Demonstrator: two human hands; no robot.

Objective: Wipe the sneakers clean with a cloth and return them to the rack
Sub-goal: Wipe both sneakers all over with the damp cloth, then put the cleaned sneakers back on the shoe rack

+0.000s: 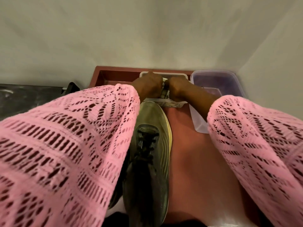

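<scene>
On the red bench by the pale wall, we have both hands, left hand (147, 86) and right hand (177, 87), fingers clamped on the cloth (164, 92) over a clear tub (178, 104), while the sneaker (150, 145) lies just nearer us, toe pointing at them, closer to our left.

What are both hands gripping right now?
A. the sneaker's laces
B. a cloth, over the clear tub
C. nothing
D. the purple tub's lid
B: the left hand and right hand are fisted on a cloth bunched between them above the clear tub.
</scene>
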